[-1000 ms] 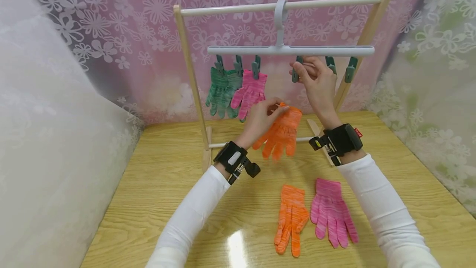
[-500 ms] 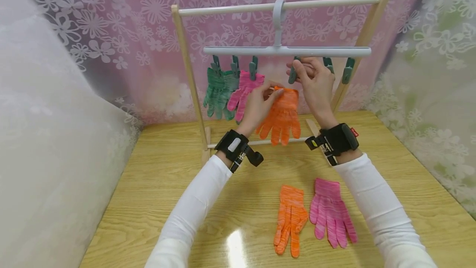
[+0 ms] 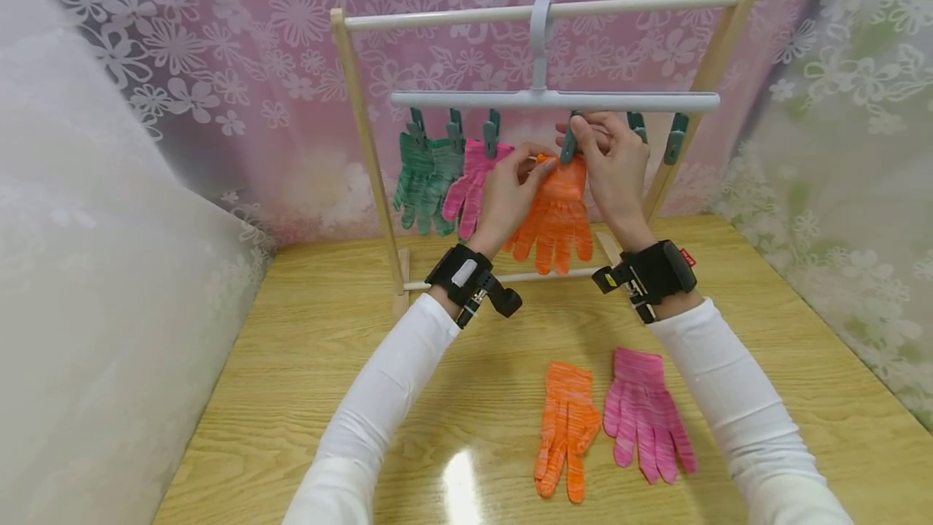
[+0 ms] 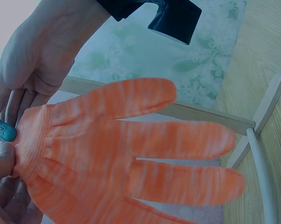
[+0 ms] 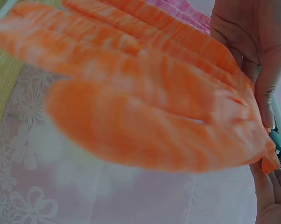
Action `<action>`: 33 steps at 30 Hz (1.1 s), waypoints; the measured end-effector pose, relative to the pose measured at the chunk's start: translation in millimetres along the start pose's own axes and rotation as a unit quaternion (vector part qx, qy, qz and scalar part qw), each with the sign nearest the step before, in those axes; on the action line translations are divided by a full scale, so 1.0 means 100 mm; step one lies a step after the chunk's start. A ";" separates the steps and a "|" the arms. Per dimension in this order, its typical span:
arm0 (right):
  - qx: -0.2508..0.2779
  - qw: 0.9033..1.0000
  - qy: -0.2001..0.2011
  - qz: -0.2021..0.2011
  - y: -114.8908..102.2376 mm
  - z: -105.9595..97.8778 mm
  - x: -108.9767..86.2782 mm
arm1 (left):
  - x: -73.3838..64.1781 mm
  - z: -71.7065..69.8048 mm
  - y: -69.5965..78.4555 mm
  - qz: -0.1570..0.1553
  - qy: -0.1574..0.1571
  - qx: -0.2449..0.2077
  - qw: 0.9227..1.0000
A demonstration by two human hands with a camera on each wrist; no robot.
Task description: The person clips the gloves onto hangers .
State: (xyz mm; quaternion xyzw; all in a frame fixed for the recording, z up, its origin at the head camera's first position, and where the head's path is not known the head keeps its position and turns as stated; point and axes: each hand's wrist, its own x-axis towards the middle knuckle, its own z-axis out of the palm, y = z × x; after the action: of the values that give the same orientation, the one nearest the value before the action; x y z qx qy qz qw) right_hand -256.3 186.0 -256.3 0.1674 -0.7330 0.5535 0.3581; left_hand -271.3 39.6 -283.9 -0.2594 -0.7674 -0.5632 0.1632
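My left hand pinches the cuff of an orange knit glove, which hangs fingers down. My right hand grips a dark green clothes peg under the hanger bar. The peg's tip overlaps the top of the orange cuff; in the left wrist view the peg sits right at the cuff edge of the glove. Left of my hands, a pink glove and green gloves hang from other pegs. In the right wrist view the glove spreads across most of the frame.
A pale grey hanger hooks over the white rod of a wooden rack. Two more pegs hang at its right end. On the wooden table lie another orange glove and a pink glove.
My left hand has raised the orange glove up to the peg, so its cuff now meets the peg's tip. My right hand has stayed on the same peg.
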 end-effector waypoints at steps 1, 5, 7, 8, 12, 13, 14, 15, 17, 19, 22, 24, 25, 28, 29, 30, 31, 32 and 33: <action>-0.005 1.000 0.000 0.000 0.00 0.00 0.00 | 0.00 0.00 0.00 0.002 0.004 -0.006 1.000; -0.030 0.999 0.003 0.010 -0.01 0.00 -0.01 | 0.02 0.02 0.01 0.011 0.022 -0.021 0.999; -0.035 0.999 0.004 0.010 -0.03 0.01 -0.01 | 0.03 0.02 0.01 0.016 0.032 -0.019 0.999; -0.036 0.999 0.004 0.010 -0.04 0.01 -0.02 | 0.03 0.03 0.01 0.020 0.039 -0.015 0.999; -0.032 0.999 0.001 0.012 -0.11 0.03 -0.04 | 0.04 0.04 0.02 0.033 0.062 -0.004 0.998; -0.033 0.999 0.001 0.014 -0.12 0.03 -0.04 | 0.04 0.05 0.03 0.034 0.065 0.000 0.997; -0.034 0.999 0.002 0.017 -0.13 0.03 -0.04 | 0.04 0.05 0.03 0.036 0.069 0.003 0.997; -0.037 0.999 0.004 0.019 -0.12 0.03 -0.04 | 0.05 0.05 0.03 0.037 0.070 0.005 0.997; -0.042 0.999 0.006 0.021 -0.10 0.03 -0.03 | 0.05 0.05 0.03 0.041 0.071 0.013 0.997; -0.043 0.999 0.007 0.024 -0.06 0.02 -0.02 | 0.06 0.05 0.03 0.043 0.068 0.018 0.997; -0.046 0.999 0.005 0.026 -0.02 0.00 0.00 | 0.06 0.04 0.02 0.044 0.065 0.025 0.997; -0.047 0.999 0.002 0.028 -0.01 0.00 0.00 | 0.06 0.04 0.03 0.043 0.062 0.028 0.997; -0.052 0.998 0.001 0.028 0.00 0.00 0.00 | 0.06 0.04 0.03 0.043 0.062 0.030 0.997; -0.062 0.997 -0.005 0.033 -0.01 -0.01 -0.02 | 0.07 0.04 0.02 0.045 0.065 0.036 0.996; -0.068 0.997 -0.006 0.034 -0.01 -0.02 -0.02 | 0.07 0.04 0.02 0.045 0.065 0.039 0.996; -0.072 0.997 -0.007 0.035 -0.01 -0.02 -0.03 | 0.07 0.04 0.01 0.047 0.065 0.042 0.996; -0.073 0.997 -0.008 0.036 -0.01 -0.02 -0.03 | 0.07 0.04 0.01 0.048 0.066 0.044 0.996; -0.072 0.997 -0.009 0.038 -0.01 -0.02 -0.03 | 0.07 0.05 0.00 0.049 0.067 0.044 0.996; -0.070 0.997 -0.009 0.040 -0.01 -0.03 -0.04 | 0.07 0.04 0.00 0.048 0.064 0.045 0.996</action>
State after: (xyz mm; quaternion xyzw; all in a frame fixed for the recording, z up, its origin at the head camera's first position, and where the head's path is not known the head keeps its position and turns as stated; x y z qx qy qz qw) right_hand -252.5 187.6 -258.1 0.1173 -0.7793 0.5130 0.3403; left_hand -277.0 45.5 -281.2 -0.2514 -0.7666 -0.5350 0.2507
